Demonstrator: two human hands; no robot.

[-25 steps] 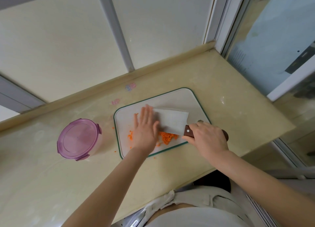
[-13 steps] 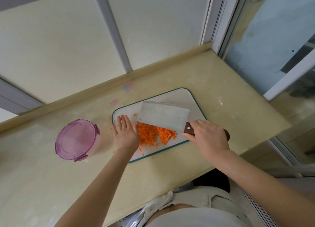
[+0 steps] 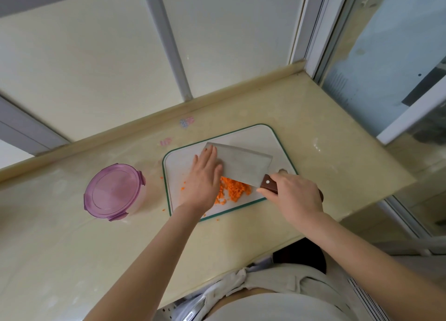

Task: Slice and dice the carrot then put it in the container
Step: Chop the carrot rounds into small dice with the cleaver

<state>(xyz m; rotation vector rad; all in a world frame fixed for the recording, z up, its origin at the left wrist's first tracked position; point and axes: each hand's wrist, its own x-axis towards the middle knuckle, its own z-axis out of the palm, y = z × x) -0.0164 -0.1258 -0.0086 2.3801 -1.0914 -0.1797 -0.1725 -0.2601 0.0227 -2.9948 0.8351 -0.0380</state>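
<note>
**Chopped carrot on the board, tub shut**

The chopped carrot (image 3: 233,191) lies in a small orange heap on the near side of the cutting board (image 3: 277,144). It is not in the tub. A few tiny orange bits (image 3: 182,188) lie on the left part of the board, and one or two sit on the bench (image 3: 325,118) just past the board's left edge.

The big knife (image 3: 243,166) stands over the heap, with its wide blade across the middle of the board. The right hand (image 3: 298,196) is at the board's right edge, and its fingers are wrapped tight round the brown wooden handle. The left hand (image 3: 204,183) lies over the left part of the board. Its fingers (image 3: 209,158) are straight and flat, holding nothing, and their tips touch the far end of the blade. This hand hides part of the heap.

The round tub (image 3: 113,191) stands on the bench, off to the left of the board and not touching it. Its purple lid is on. I cannot tell what is inside.
</note>
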